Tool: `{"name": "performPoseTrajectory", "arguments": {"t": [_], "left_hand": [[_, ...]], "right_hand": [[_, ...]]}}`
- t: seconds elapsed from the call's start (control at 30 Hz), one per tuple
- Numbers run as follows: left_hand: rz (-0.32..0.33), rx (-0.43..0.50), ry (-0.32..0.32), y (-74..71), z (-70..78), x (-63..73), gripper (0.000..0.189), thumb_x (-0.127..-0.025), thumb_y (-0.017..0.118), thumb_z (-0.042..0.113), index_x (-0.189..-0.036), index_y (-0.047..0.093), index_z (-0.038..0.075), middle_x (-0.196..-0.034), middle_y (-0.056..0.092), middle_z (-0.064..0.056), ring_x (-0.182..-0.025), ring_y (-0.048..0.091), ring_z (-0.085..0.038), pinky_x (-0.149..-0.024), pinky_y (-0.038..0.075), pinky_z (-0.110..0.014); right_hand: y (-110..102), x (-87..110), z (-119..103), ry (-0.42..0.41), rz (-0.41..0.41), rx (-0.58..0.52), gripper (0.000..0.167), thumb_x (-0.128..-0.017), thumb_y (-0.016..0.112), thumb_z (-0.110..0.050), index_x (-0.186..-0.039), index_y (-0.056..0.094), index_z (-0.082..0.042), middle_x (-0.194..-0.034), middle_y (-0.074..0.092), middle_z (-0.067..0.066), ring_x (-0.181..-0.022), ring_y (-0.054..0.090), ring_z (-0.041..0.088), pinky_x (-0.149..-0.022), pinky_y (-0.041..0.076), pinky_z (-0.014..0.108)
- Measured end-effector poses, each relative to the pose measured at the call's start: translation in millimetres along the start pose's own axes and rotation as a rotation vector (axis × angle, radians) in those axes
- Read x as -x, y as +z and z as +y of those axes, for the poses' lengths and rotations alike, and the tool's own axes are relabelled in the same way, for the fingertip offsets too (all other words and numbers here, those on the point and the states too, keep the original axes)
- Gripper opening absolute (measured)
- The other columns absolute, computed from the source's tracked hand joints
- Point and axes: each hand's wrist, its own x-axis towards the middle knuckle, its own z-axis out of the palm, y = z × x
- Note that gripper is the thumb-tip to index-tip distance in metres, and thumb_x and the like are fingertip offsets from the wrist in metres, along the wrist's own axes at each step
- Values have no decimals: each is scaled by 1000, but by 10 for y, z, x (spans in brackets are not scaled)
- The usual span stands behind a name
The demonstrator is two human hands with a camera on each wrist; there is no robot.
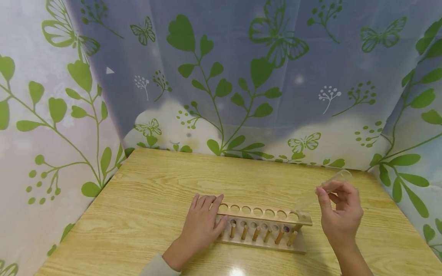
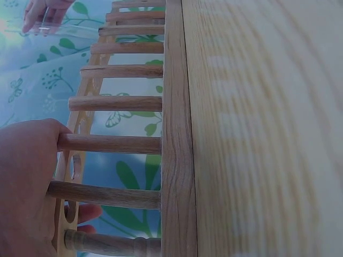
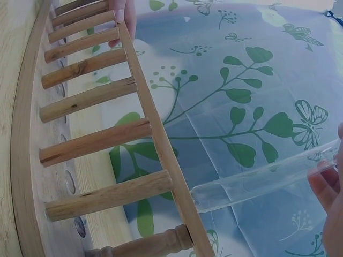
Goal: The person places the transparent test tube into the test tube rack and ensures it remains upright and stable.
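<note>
We observed the right hand with thumb and fingers pinched round a clear test tube. The tube lay tilted across that hand: its open end rose beyond the fingers, and its rounded end slanted down leftward to just beside the last hole at the right end of the rack's top rail. We could not tell whether tube and rail touched; the tube was not seated in any hole.

The left hand gripped the wooden rack at its left end, fingers over the top rail, thumb on the near side, well apart from the tube. Along the near side of the rack we noted a row of upright wooden pegs. The rack stood on a wood-grain desk, before a leaf-and-butterfly patterned cloth.
</note>
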Motion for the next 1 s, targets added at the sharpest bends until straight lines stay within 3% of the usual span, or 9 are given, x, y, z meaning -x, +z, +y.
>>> {"name": "performPoseTrajectory", "arguments": {"t": [0.27, 1.0], "left_hand": [[2, -14, 1, -4, 3, -5, 53, -96, 53, 42, -137, 53, 10, -119, 58, -6, -116, 52, -27, -109, 30, -57], [14, -24, 13, 22, -9, 7, 53, -96, 53, 43, -137, 53, 11, -119, 58, -5, -116, 52, -27, -109, 31, -57]], "right_hand": [[34, 4, -34, -6, -25, -26, 25, -81, 61, 20, -98, 45, 28, -89, 62, 8, -81, 62, 12, -74, 52, 14], [46, 49, -49, -1, -83, 49, 24, -81, 62, 19, -97, 46, 28, -89, 62, 3, -84, 62, 10, -74, 51, 12]]}}
